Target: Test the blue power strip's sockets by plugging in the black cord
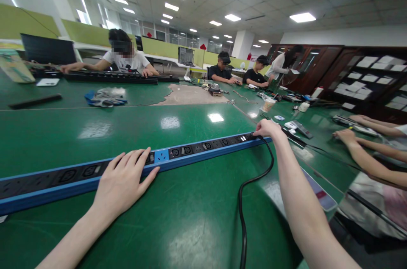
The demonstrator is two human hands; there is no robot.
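Observation:
A long blue and black power strip lies slantwise across the green table, with black sockets and one blue socket along its top. My left hand rests over the strip just left of the blue socket, fingers spread and thumb apart. Near the strip's far right end, my right hand is closed with its fingertips at the plug end of a black cable. The plug sits at the strip's last socket and is mostly hidden by the fingers. From there the cable curves down toward the table's near edge.
Blue and white gloves and a dark bar lie at the back left. A cup and a white bottle stand at the back right. A flat phone-like slab lies beside my right forearm. Other people work around the table.

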